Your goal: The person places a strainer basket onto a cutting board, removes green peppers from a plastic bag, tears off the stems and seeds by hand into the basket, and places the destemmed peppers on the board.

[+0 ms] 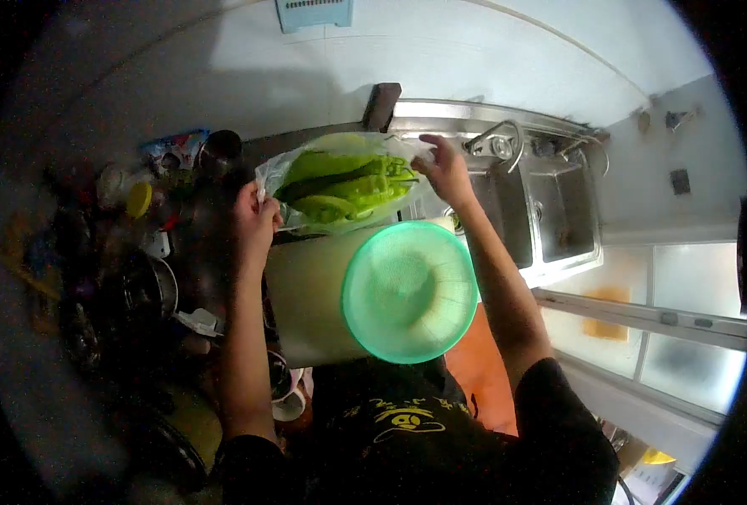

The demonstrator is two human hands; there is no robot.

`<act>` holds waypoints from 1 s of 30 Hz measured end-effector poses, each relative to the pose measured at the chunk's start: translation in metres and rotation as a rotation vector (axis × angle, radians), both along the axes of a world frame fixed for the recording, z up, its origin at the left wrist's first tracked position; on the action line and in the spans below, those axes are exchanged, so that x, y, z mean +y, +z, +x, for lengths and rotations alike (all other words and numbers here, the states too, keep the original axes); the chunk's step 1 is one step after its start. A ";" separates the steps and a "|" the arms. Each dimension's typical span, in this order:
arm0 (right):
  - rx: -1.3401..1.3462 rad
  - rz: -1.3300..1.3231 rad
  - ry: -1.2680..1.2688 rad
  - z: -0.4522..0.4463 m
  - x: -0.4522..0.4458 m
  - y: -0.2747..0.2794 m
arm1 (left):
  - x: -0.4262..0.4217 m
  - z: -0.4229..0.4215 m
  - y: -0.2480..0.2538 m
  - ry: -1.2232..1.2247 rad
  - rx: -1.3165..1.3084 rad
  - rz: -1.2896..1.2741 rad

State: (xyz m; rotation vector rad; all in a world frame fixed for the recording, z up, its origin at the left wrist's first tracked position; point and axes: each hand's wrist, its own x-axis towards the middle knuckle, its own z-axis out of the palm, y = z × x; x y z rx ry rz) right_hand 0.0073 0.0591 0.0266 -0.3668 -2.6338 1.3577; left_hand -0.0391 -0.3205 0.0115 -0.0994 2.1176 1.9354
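A clear plastic bag [270, 175] with several long green peppers [348, 189] in it is stretched between my two hands, beyond the cutting board. My left hand [256, 220] pinches the bag's left edge. At the opposite side, the fingers of my right hand [445, 172] are closed on the bag's right edge, near the pepper stems. Closer to my body, a round green mesh colander [410, 292] rests on the pale cutting board [306, 295], and no peppers show inside it. My right forearm passes just beside the colander's rim.
To the right is a steel double sink [563, 206] with a faucet [512, 143]. On the dark left side stand a pot [150, 290], a yellow lid [139, 200] and other cluttered items. A white cup [289, 406] is below my left forearm. A tiled wall closes the back.
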 end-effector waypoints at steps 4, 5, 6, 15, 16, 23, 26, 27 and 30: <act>0.042 -0.517 0.044 -0.016 -0.006 0.008 | 0.039 0.005 0.012 0.239 0.849 -0.558; 0.030 -0.625 0.042 -0.013 -0.008 0.017 | 0.053 0.007 0.042 0.162 1.075 -0.657; 0.023 -0.571 0.031 -0.012 -0.007 0.024 | 0.068 0.006 0.059 0.086 1.301 -0.750; 0.106 -0.406 -0.203 0.031 0.020 0.022 | 0.134 -0.065 -0.007 -0.711 0.764 -1.220; 0.122 -0.292 -0.231 0.044 0.026 0.020 | 0.131 -0.064 -0.006 -0.732 0.816 -1.228; 0.124 0.631 -0.309 0.147 0.058 0.057 | 0.040 -0.042 0.094 -0.234 0.683 -0.288; 0.120 0.376 -0.226 0.152 0.040 0.072 | 0.023 -0.022 0.152 -0.239 0.732 -0.077; 0.104 0.210 -0.180 0.151 0.029 0.075 | 0.020 -0.015 0.161 -0.222 0.747 -0.106; 0.193 0.062 -0.021 0.142 -0.008 0.104 | 0.006 0.020 0.185 -0.078 0.810 -0.025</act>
